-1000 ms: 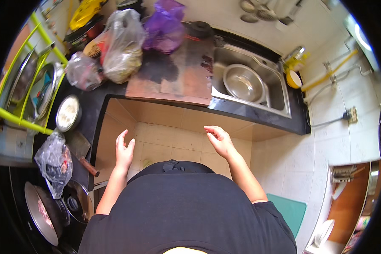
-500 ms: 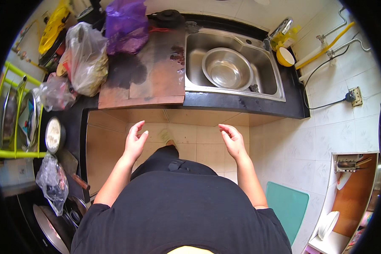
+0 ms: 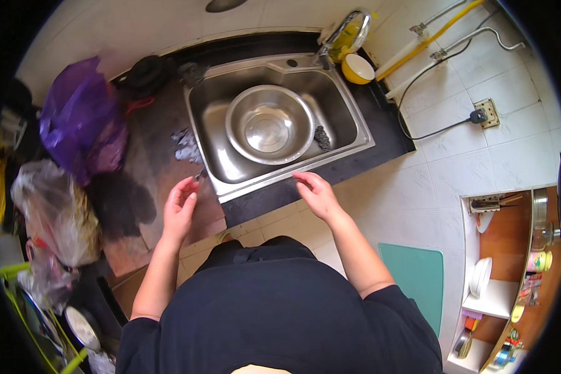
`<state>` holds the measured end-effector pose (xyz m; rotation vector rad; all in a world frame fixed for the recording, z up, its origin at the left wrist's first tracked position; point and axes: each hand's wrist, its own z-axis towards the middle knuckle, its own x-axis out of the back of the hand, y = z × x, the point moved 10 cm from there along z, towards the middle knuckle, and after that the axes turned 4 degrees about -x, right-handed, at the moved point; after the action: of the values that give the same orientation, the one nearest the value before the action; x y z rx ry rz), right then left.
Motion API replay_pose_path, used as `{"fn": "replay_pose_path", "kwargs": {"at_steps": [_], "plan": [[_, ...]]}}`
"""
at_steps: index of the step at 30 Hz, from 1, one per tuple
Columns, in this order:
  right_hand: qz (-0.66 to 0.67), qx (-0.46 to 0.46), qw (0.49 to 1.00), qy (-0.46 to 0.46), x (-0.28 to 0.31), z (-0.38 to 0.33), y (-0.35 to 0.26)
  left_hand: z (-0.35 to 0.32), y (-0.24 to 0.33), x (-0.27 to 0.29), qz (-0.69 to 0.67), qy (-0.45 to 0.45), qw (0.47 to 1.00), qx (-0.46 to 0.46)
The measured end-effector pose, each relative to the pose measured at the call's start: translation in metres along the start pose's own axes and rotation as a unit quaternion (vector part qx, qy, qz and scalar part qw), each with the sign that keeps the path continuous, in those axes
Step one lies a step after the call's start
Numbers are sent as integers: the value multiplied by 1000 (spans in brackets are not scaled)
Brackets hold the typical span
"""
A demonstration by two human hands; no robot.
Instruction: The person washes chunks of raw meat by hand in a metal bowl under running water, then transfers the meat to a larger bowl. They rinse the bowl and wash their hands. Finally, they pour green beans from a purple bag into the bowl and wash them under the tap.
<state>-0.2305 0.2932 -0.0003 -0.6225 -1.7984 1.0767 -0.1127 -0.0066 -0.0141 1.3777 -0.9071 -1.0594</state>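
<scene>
My left hand hovers over the near right part of the reddish-brown board beside the sink, holding nothing, with thumb and fingers apart. My right hand is held just in front of the counter edge, also empty, its fingers loosely curled and apart from the thumb. Between and beyond them lies the steel sink. Inside it stands a round metal basin with what looks like a little water at the bottom. A dark scouring pad rests in the sink, right of the basin.
A chrome faucet rises behind the sink, near a yellow bowl. Leftward are a purple plastic bag, a clear bag and a white-filled bowl. An open cabinet and a green panel are at right.
My body has turned right and moved closer to the counter, so the sink now lies straight ahead. Both hands have come forward to the counter, still empty.
</scene>
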Motion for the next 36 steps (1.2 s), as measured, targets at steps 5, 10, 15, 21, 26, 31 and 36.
{"fn": "replay_pose_path", "kwargs": {"at_steps": [5,10,15,21,26,31,36], "plan": [[14,-21,999,-32,6,47,-15,36,-5,-2,7,20,1000,20],[233,-68,970,9,100,135,17,40,-26,-20,30,44,997,48],[406,-58,910,67,261,262,12,37,-36,-58,32,134,989,58],[511,-49,858,13,347,418,-22,46,-35,-152,25,162,982,98],[538,-132,832,15,362,472,-35,69,-1,-208,7,154,985,75],[550,-135,824,26,364,492,-29,53,-12,-195,36,205,973,96],[505,-129,853,-9,368,491,-27,57,-39,-191,24,226,965,131]]}}
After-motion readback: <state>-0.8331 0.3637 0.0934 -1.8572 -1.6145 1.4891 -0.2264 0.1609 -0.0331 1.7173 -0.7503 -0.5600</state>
